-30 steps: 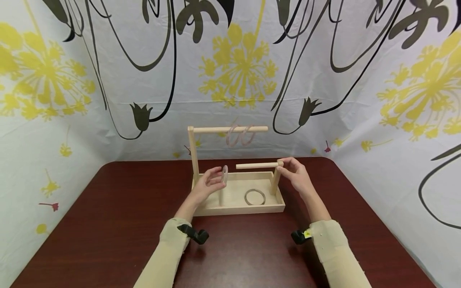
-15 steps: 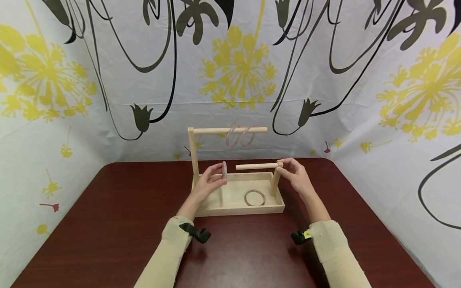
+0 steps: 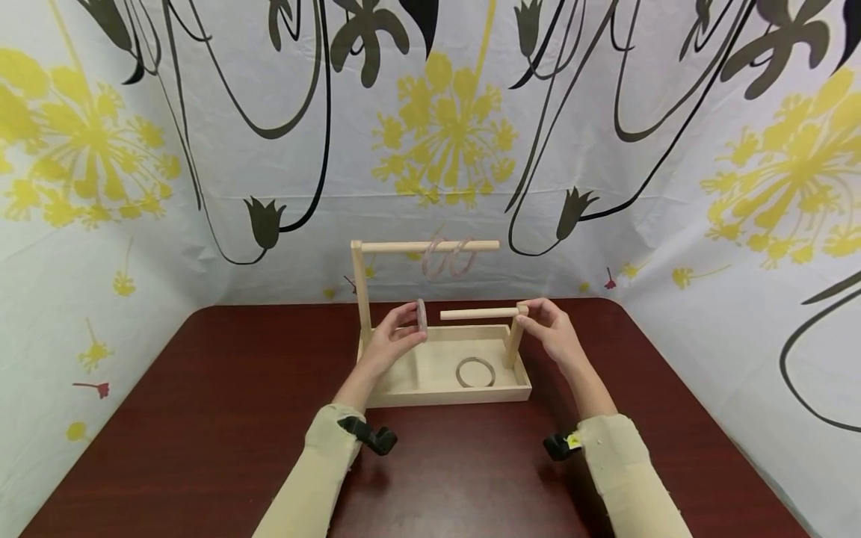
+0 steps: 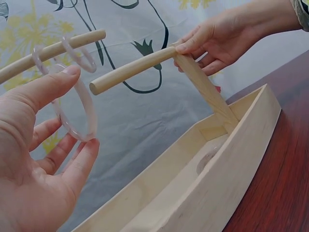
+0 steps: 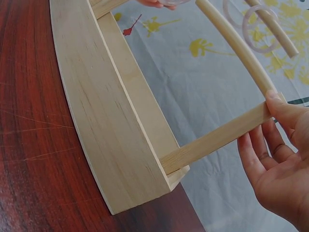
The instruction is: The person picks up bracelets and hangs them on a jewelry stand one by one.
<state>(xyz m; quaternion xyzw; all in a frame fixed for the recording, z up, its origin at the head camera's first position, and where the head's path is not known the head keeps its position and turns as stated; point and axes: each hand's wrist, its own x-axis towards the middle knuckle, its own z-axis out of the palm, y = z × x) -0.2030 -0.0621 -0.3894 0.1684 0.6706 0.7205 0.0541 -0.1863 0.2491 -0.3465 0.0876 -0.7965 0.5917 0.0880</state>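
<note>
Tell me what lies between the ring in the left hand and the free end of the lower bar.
Nothing: in the head view, the gap from the ring to the lower bar is bare, with the table showing behind.

Wooden tray (image 3: 447, 397), shallow and rectangular, with a tall post (image 3: 362, 291) at its left end and a short post (image 3: 514, 345) at its right. Two pale pinkish bangles hang from the upper rod (image 3: 393, 247), high above the tray. A third bangle (image 4: 88, 107), pale and translucent, is pinched upright in the left hand (image 3: 390, 344) above the tray, just beside the free end of the lower rod (image 3: 476, 314). The right hand (image 3: 553, 332) grips the short post's top. A fourth bangle (image 3: 459, 373) lies flat inside the tray, toward its right end.
</note>
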